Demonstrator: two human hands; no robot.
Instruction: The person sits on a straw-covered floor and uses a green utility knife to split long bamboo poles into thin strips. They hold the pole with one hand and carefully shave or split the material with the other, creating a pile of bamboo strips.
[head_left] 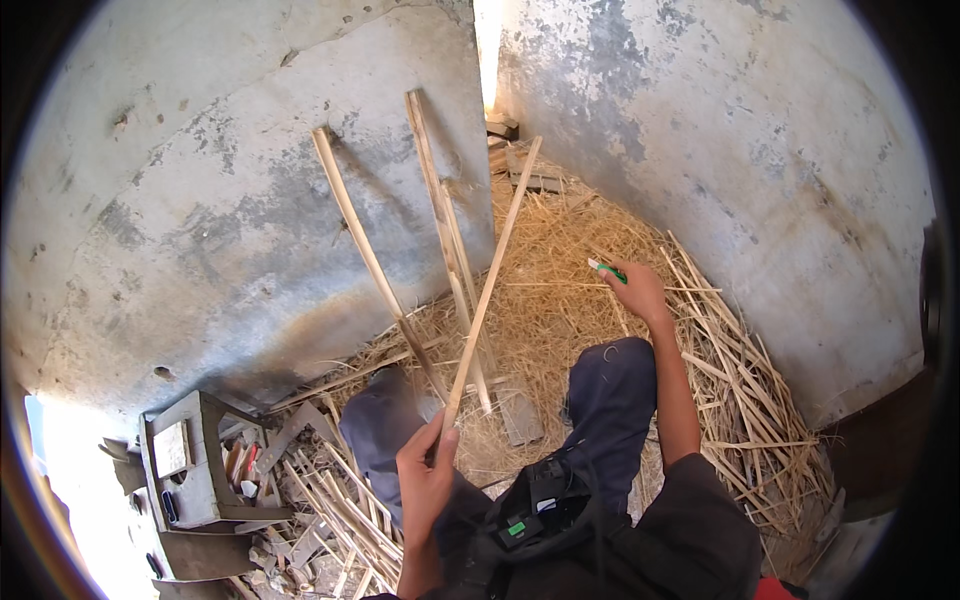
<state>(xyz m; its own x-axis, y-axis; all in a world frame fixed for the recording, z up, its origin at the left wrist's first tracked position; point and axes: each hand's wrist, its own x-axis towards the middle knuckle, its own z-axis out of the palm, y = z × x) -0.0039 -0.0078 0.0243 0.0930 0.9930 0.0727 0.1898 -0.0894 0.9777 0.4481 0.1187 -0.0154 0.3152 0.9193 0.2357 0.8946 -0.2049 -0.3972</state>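
Note:
My left hand [428,472] is closed round the lower end of a long, pale wooden strip [498,255]. The strip slants up and away to the right, over the shavings. My right hand [640,292] is out to the right, beyond my knee, with its fingers closed on a small green-handled knife [610,272]. Its short whitish tip points left, apart from the strip. Fine straw-coloured shavings [550,235] cover the floor beneath both hands.
Several strips, among them a pale one [352,215], lean against the worn left wall [230,200]. A heap of thin sticks [745,410] lies along the right wall, more sticks [345,510] at lower left. A wooden stool-like frame [205,510] stands there beside assorted tools.

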